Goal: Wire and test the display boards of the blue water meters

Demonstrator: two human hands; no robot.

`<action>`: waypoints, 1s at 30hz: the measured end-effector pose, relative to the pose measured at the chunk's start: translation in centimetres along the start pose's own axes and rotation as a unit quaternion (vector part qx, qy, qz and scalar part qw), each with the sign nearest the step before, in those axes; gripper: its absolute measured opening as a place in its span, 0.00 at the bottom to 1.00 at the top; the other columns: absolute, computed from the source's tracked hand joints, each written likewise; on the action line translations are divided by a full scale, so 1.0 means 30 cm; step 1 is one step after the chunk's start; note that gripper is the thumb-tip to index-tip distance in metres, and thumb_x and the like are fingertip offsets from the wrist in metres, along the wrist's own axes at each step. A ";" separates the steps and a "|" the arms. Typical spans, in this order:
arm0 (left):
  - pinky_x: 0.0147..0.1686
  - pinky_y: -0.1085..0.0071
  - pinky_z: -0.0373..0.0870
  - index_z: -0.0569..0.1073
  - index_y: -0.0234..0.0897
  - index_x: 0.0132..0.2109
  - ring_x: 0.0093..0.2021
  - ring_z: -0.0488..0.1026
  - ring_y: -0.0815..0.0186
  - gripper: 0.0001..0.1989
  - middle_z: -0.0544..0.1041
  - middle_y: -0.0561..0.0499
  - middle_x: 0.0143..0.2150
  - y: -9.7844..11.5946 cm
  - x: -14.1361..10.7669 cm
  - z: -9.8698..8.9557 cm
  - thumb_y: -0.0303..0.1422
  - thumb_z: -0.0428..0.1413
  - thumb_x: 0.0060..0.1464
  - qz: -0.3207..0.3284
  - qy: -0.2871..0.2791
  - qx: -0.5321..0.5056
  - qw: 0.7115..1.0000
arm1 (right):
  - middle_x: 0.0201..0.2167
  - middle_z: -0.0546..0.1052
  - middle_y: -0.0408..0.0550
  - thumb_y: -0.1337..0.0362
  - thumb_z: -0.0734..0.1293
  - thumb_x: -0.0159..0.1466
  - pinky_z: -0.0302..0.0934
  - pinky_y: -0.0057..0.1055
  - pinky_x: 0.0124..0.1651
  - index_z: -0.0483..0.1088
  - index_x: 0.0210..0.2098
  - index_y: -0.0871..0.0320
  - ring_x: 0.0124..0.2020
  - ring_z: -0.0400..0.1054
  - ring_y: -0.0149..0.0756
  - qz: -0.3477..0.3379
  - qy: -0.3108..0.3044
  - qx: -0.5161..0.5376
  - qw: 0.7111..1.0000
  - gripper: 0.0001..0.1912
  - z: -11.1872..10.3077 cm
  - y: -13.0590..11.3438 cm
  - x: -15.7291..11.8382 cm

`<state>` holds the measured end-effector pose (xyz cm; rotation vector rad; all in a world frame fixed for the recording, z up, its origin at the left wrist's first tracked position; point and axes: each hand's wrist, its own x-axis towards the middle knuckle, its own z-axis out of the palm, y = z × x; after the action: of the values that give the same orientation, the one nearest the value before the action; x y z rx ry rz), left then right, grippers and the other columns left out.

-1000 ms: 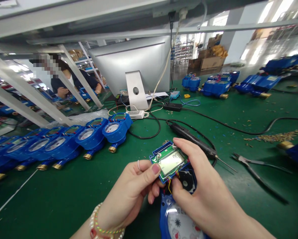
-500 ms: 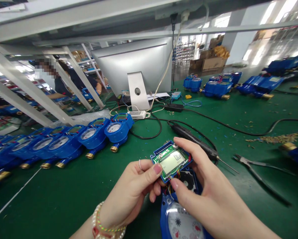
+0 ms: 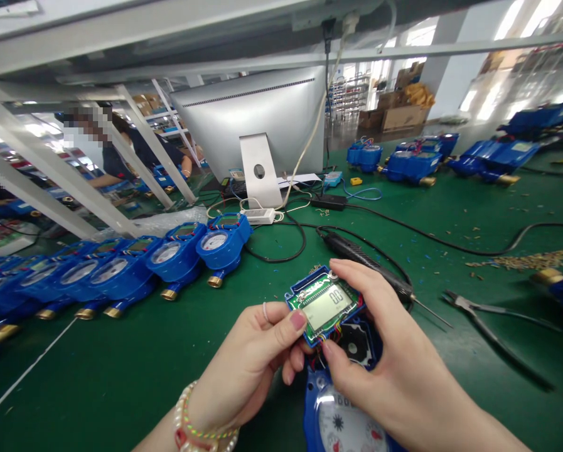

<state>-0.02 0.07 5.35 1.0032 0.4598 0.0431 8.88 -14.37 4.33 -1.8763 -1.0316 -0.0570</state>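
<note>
- Left hand [image 3: 257, 345], at bottom centre of the frame, pinches the left edge of a display unit [image 3: 328, 306], its thumb on the front and its fingers curled beneath.
- Right hand [image 3: 394, 358], at lower right of centre, holds the same unit with its index fingertip at the upper right corner and its thumb at the lower edge.
- That unit sits just below the centre of the frame, tilted, a green board in a blue frame; its screen appears to read 0.0.
- Thin coloured wires [image 3: 322, 339] come from its lower edge, beside the right thumb.
- Directly below, at bottom centre, lies a blue meter [image 3: 312, 408] with a round white dial, partly hidden by the right hand.
- Beaded bracelets [image 3: 185, 417] circle the left wrist, and a ring [image 3: 265, 312] is on one left finger.
- Right of centre, behind the right hand, lies a black powered screwdriver [image 3: 363, 262], its bit pointing right; near it are pliers [image 3: 464, 305], handles apart.
- Small brass-coloured pieces [image 3: 526, 259] lie scattered at the right edge.
- More blue meters [image 3: 222, 245] stand in a row at left.
- At upper centre, a silver monitor [image 3: 257, 119] shows its back; a co-worker [image 3: 137, 150] is at upper left.
</note>
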 end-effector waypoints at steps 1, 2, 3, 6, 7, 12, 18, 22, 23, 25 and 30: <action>0.14 0.87 0.57 0.73 0.29 0.24 0.14 0.61 0.80 0.15 0.71 0.54 0.17 0.000 0.001 -0.001 0.36 0.67 0.46 0.002 -0.001 -0.004 1.000 | 0.60 0.59 0.46 0.70 0.63 0.57 0.50 0.26 0.66 0.54 0.61 0.57 0.62 0.53 0.32 -0.010 0.001 -0.010 1.000 0.32 0.001 0.005 0.000; 0.13 0.87 0.57 0.73 0.29 0.24 0.14 0.61 0.80 0.15 0.71 0.54 0.17 0.000 0.002 -0.001 0.36 0.67 0.46 0.003 0.000 -0.005 1.000 | 0.60 0.59 0.46 0.70 0.63 0.57 0.48 0.25 0.66 0.54 0.61 0.58 0.62 0.53 0.31 -0.016 0.001 -0.016 1.000 0.32 0.001 0.009 0.000; 0.13 0.87 0.57 0.73 0.29 0.24 0.14 0.61 0.80 0.15 0.71 0.54 0.17 0.001 0.002 -0.001 0.36 0.66 0.47 0.004 0.003 -0.005 1.000 | 0.61 0.59 0.46 0.70 0.63 0.58 0.47 0.24 0.66 0.54 0.61 0.58 0.62 0.52 0.30 -0.020 -0.001 -0.020 1.000 0.32 0.000 0.011 -0.001; 0.14 0.87 0.58 0.73 0.29 0.25 0.15 0.61 0.80 0.15 0.71 0.53 0.18 0.004 -0.001 -0.001 0.36 0.66 0.48 0.002 0.004 0.004 1.000 | 0.60 0.59 0.45 0.68 0.63 0.58 0.51 0.25 0.65 0.53 0.61 0.56 0.61 0.54 0.31 -0.002 -0.017 -0.013 1.000 0.32 -0.011 0.008 -0.004; 0.14 0.87 0.58 0.74 0.29 0.25 0.15 0.61 0.80 0.15 0.71 0.53 0.18 0.005 -0.003 -0.001 0.36 0.66 0.48 0.001 0.004 0.006 1.000 | 0.60 0.60 0.45 0.67 0.64 0.58 0.53 0.27 0.64 0.53 0.61 0.55 0.60 0.56 0.32 0.011 -0.022 -0.003 1.000 0.32 -0.016 0.004 -0.004; 0.14 0.87 0.57 0.73 0.29 0.24 0.15 0.60 0.80 0.16 0.70 0.54 0.16 0.007 -0.011 0.004 0.37 0.67 0.46 0.002 0.001 0.008 1.000 | 0.59 0.63 0.47 0.66 0.63 0.58 0.58 0.39 0.63 0.54 0.61 0.53 0.56 0.63 0.40 0.053 -0.028 0.042 0.997 0.32 -0.027 -0.022 -0.003; 0.14 0.86 0.56 0.73 0.29 0.24 0.15 0.60 0.80 0.16 0.70 0.54 0.16 0.006 -0.012 0.005 0.38 0.67 0.46 -0.001 0.011 0.019 1.000 | 0.60 0.62 0.50 0.66 0.63 0.59 0.55 0.47 0.63 0.56 0.60 0.53 0.57 0.61 0.45 0.074 -0.036 0.096 0.992 0.29 -0.028 -0.030 0.000; 0.14 0.85 0.55 0.73 0.29 0.25 0.15 0.60 0.79 0.17 0.69 0.54 0.16 0.004 -0.010 0.004 0.39 0.67 0.45 -0.002 0.018 0.022 1.000 | 0.62 0.59 0.50 0.66 0.63 0.60 0.53 0.49 0.64 0.54 0.60 0.53 0.58 0.60 0.46 0.081 -0.037 0.113 0.990 0.29 -0.021 -0.024 -0.004; 0.14 0.85 0.55 0.73 0.29 0.25 0.15 0.60 0.79 0.17 0.70 0.54 0.16 0.003 -0.009 0.004 0.39 0.67 0.44 -0.002 0.020 0.022 1.000 | 0.62 0.59 0.50 0.66 0.63 0.60 0.53 0.50 0.64 0.54 0.61 0.53 0.59 0.60 0.46 0.083 -0.036 0.114 0.989 0.30 -0.018 -0.023 -0.005; 0.15 0.85 0.55 0.73 0.29 0.26 0.14 0.60 0.79 0.17 0.70 0.54 0.16 0.000 -0.007 0.003 0.39 0.67 0.45 -0.001 0.021 0.020 1.000 | 0.62 0.59 0.50 0.66 0.62 0.60 0.53 0.50 0.64 0.53 0.61 0.52 0.59 0.59 0.46 0.085 -0.034 0.113 0.989 0.30 -0.012 -0.024 -0.008; 0.15 0.85 0.55 0.72 0.29 0.25 0.15 0.60 0.80 0.17 0.70 0.54 0.17 -0.005 -0.008 0.014 0.38 0.67 0.45 0.007 0.022 0.007 1.000 | 0.61 0.59 0.49 0.67 0.62 0.59 0.56 0.44 0.64 0.52 0.61 0.53 0.60 0.58 0.42 0.068 -0.014 0.076 0.995 0.31 0.002 -0.030 -0.010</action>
<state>-0.10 -0.41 5.50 1.0212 0.4943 0.0738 8.06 -14.35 4.82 -1.8082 -0.8985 0.1234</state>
